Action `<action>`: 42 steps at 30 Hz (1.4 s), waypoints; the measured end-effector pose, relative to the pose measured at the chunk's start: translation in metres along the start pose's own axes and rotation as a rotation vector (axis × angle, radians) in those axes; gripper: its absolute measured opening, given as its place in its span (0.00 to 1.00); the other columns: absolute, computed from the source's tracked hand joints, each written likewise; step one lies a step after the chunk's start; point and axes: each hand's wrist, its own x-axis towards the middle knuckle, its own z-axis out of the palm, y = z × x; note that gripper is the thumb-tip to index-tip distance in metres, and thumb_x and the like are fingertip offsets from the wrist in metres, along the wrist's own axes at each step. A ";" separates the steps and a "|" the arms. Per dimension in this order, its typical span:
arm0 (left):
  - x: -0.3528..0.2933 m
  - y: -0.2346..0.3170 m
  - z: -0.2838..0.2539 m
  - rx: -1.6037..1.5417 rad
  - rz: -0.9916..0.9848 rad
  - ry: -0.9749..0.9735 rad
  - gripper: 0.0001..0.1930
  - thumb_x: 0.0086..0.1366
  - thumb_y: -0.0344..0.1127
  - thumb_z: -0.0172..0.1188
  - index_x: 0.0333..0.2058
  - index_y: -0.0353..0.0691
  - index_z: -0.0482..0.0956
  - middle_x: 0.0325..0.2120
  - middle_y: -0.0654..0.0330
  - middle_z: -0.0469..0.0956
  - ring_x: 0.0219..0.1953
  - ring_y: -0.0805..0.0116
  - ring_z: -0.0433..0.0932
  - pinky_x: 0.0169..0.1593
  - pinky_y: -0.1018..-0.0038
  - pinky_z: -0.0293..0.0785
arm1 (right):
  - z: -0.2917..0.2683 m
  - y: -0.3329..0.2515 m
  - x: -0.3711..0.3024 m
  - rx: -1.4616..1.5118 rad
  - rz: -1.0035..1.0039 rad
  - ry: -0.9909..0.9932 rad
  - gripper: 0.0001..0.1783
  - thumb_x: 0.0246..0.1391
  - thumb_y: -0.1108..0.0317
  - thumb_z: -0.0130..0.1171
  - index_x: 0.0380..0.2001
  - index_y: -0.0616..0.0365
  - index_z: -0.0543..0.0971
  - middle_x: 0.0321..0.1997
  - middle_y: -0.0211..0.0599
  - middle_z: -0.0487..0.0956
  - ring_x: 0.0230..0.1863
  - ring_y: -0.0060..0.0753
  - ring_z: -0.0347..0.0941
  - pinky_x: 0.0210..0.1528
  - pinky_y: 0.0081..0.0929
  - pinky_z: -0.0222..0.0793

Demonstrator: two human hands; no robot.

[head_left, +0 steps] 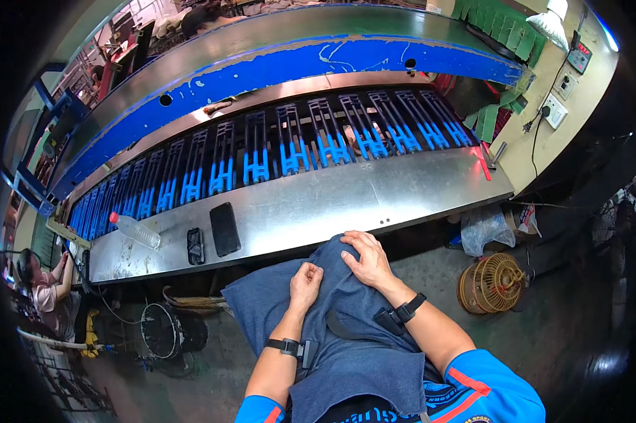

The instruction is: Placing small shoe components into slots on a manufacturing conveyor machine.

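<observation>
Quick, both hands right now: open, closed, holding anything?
Left hand: curled closed over the grey-blue cloth; can't tell whether it pinches any.
Right hand: open, lying on the same cloth, no grip visible.

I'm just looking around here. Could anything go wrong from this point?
Possibly. The phone lies close to the front edge of the bench, so a bump might knock it off. The bottle might tip or roll if jostled. The cloth under the left hand and right hand reaches the bench edge, where it might snag.
</observation>
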 end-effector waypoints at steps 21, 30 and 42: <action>0.010 -0.021 -0.003 -0.099 0.060 -0.079 0.06 0.65 0.33 0.59 0.31 0.37 0.75 0.20 0.72 0.69 0.23 0.83 0.63 0.27 0.82 0.61 | 0.008 0.006 0.001 0.020 0.007 0.030 0.18 0.51 0.62 0.61 0.46 0.54 0.78 0.56 0.39 0.75 0.60 0.43 0.67 0.60 0.41 0.62; 0.003 -0.014 0.002 -0.209 -0.024 -0.151 0.06 0.67 0.31 0.50 0.35 0.38 0.75 0.20 0.70 0.69 0.20 0.83 0.62 0.24 0.83 0.60 | 0.007 0.012 -0.008 0.046 0.019 0.053 0.18 0.52 0.63 0.60 0.46 0.55 0.79 0.55 0.37 0.75 0.61 0.42 0.66 0.61 0.41 0.61; 0.004 -0.010 0.003 -0.167 -0.017 -0.134 0.06 0.63 0.25 0.49 0.36 0.37 0.74 0.20 0.71 0.66 0.21 0.83 0.61 0.25 0.84 0.59 | 0.006 0.013 -0.007 0.074 0.022 0.046 0.18 0.52 0.63 0.60 0.46 0.57 0.78 0.56 0.39 0.75 0.62 0.43 0.66 0.64 0.41 0.59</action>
